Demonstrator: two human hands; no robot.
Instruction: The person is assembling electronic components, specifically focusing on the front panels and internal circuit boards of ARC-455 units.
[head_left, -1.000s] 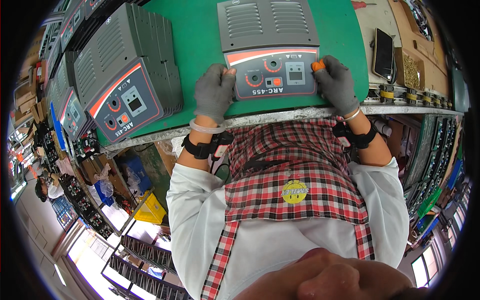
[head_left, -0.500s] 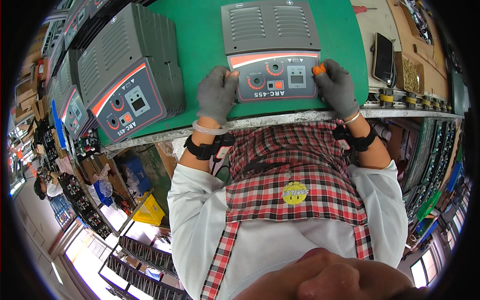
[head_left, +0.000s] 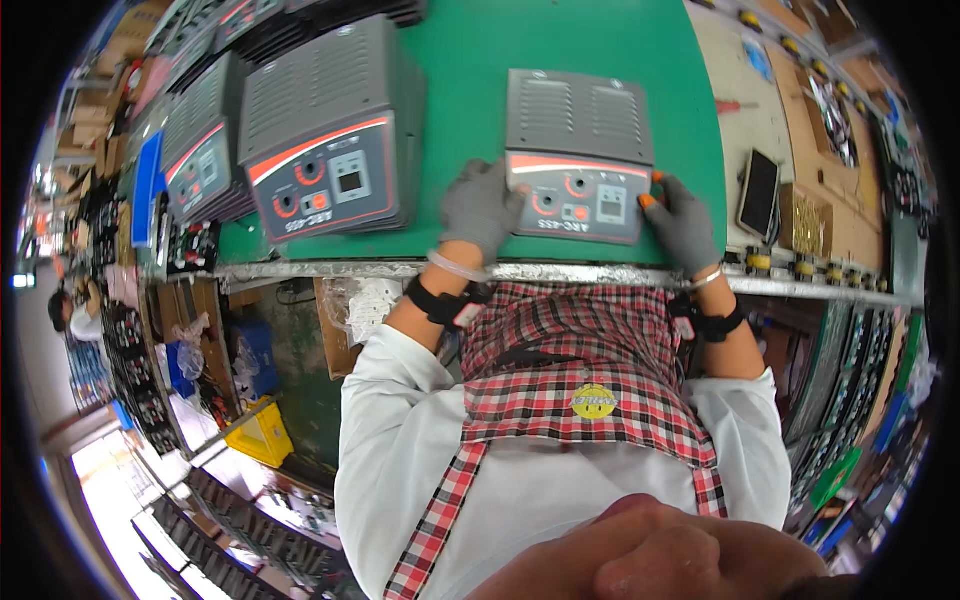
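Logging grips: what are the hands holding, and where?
The left hand and right hand hold the grey vented panel by opposite side edges of its printed face.

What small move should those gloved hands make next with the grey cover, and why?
Perhaps they should firm their hold on the cover before shifting it. The left hand is at its left side and the right hand at its right, both beside the section with dial holes, so an even grip looks within reach. How firmly they hold it now, I can't tell.
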